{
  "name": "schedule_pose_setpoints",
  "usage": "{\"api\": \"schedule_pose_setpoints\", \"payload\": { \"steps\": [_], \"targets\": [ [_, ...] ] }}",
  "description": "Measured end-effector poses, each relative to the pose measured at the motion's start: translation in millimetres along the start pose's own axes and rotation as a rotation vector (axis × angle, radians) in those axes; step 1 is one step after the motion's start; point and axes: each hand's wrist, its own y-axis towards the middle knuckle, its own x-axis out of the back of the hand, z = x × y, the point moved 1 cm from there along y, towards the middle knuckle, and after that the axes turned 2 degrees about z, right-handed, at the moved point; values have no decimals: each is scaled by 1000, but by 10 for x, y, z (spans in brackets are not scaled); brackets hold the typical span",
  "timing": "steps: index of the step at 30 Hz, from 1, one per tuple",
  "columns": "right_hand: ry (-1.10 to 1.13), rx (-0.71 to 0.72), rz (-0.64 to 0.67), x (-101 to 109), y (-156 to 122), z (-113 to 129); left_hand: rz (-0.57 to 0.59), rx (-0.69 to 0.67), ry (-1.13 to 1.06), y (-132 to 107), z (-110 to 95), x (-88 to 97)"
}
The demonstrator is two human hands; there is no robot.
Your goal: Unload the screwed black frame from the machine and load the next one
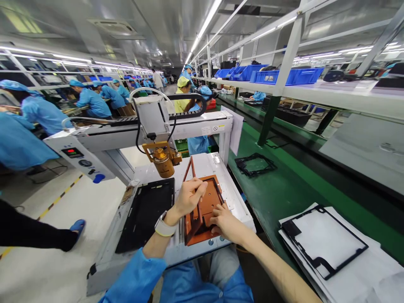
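Two hands are working at an orange-brown fixture [206, 206] sitting on the machine's white bed [217, 168], beside a black tray [147, 210]. A brass nozzle [164, 162] is hanging just above and behind. The left hand [188, 195] is gripping the fixture's raised hinged frame; the right hand [224, 221] is pressing its fingers flat, partly hiding the near edge.
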Motion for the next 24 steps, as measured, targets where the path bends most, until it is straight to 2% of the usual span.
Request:
{"api": "schedule_pose_setpoints", "payload": {
  "steps": [3, 6, 9, 11, 14, 16, 18, 24],
  "targets": [
    [92, 93, -196, -173, -135, -209, -116, 10, -57, -51, -62, 48],
    [124, 269, -492, -297, -412, -343, -255, 55, -151, -96, -129, 103],
    [96, 426, -791, -261, -744, -291, -405, 156, -215, -123, -154, 149],
    [84, 476, -921, -203, -922, -195, -473, 218, -209, -129, -152, 166],
    [44, 480, -1008, -179, -1065, -65, -416, 266, -182, -124, -135, 162],
    [11, 493, -1039, -214, -1078, -23, -328, 281, -220, -125, -109, 144],
    [-10, 530, -1059, -262, -1040, -11, -294, 279, -288, -139, -68, 127],
    [-40, 547, -1125, -304, -893, -22, -455, 163, -320, -225, 113, 131]
  ]
}}
